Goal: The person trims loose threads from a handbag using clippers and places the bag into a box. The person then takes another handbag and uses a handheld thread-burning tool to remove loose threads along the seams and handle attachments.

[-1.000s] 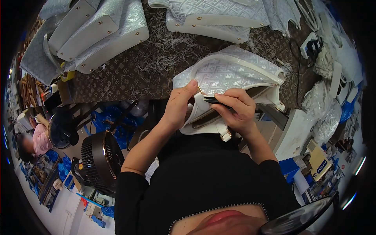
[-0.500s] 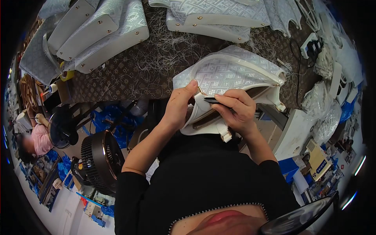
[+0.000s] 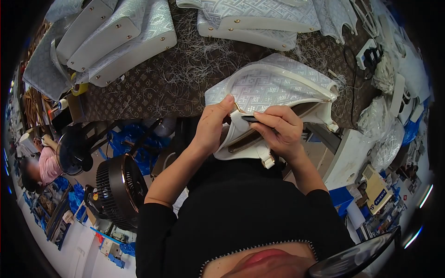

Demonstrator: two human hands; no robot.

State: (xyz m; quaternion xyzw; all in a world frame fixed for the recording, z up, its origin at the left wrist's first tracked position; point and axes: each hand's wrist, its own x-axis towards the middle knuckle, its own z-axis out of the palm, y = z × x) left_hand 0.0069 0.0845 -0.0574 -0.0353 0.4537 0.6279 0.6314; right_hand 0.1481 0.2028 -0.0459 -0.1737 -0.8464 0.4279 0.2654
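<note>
A white handbag [image 3: 269,90] with a silver-grey woven pattern lies tilted at the table's near edge, its zipped mouth [image 3: 245,142] facing me. My left hand [image 3: 211,126] is closed on the bag's rim, thumb up beside the gold ring at the handle's base. Between the thumb and fingers of my right hand [image 3: 282,129] is a slim dark tool [image 3: 249,119], which looks like tweezers. Its tip touches the white strap tab [image 3: 238,121] below the ring. My fingers cover most of the tool, so its exact kind is uncertain.
Several similar handbags [image 3: 134,51] stand at the back left, more at the back centre. Loose thread clippings [image 3: 199,60] litter the brown patterned tabletop [image 3: 134,97]. A black fan [image 3: 118,192] is at lower left, with a person in pink [image 3: 48,164] beyond. A power strip [image 3: 366,53] lies at right.
Almost nothing differs. Both hands, the tool and the handbag keep their places; the person at the left has shifted very slightly.
</note>
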